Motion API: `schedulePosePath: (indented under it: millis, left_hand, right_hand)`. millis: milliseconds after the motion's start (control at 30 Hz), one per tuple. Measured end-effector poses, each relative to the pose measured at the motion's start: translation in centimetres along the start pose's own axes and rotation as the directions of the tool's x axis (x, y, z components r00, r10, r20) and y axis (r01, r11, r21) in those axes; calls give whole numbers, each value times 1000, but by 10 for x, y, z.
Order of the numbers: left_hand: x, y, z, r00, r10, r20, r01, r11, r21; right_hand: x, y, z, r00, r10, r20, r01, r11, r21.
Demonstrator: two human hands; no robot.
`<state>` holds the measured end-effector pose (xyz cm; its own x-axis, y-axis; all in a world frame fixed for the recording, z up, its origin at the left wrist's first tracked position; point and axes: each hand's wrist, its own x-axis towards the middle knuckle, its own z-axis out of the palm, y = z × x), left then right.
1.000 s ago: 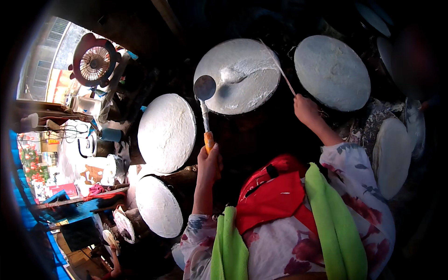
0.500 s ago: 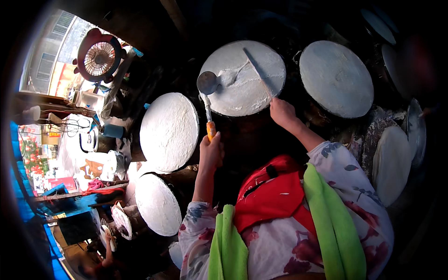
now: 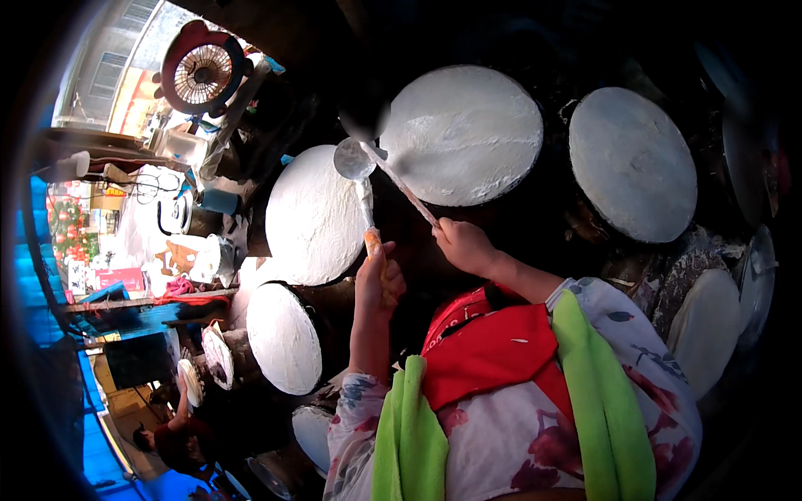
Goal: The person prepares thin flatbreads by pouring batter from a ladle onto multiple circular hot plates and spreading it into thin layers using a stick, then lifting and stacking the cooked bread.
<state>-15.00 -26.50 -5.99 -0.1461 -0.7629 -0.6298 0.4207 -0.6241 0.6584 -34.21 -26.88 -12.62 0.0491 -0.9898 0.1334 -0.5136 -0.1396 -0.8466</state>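
My left hand (image 3: 376, 280) is closed around the orange handle of a metal ladle (image 3: 352, 160), its shaft smeared with white batter. The ladle's bowl is over the gap between the far middle pan and the left pan. My right hand (image 3: 464, 245) grips a thin flat stick (image 3: 407, 192), which points up and left. Its tip overlaps the ladle's bowl in view; whether they touch I cannot tell. White batter covers the far middle round pan (image 3: 468, 134) in a thin layer. Similar white sheets lie on the left pan (image 3: 307, 217) and the nearer left pan (image 3: 284, 338).
Another coated round pan (image 3: 632, 163) stands to the right. Beside my right arm are a pale round sheet (image 3: 706, 334) and a metal lid (image 3: 757, 280). A round fan (image 3: 202, 73) stands far left. At the lower left another person (image 3: 180, 434) reaches toward a round thing.
Both hands have drawn the ladle and stick left, off the far middle pan. The lump of batter there is spread out. The stick's tip has come to the ladle. The view has shifted slightly.
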Motion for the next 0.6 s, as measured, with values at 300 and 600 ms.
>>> schedulePosePath:
  millis: [300, 600]
  left_hand:
    - [-27, 26, 10, 904, 214, 369, 44, 814, -579]
    - [-78, 2, -28, 970, 207, 128, -123, 872, -475]
  right_hand:
    - [56, 78, -105, 983, 152, -102, -183, 845, -503]
    - [58, 73, -98, 976, 104, 194, 21, 832, -554]
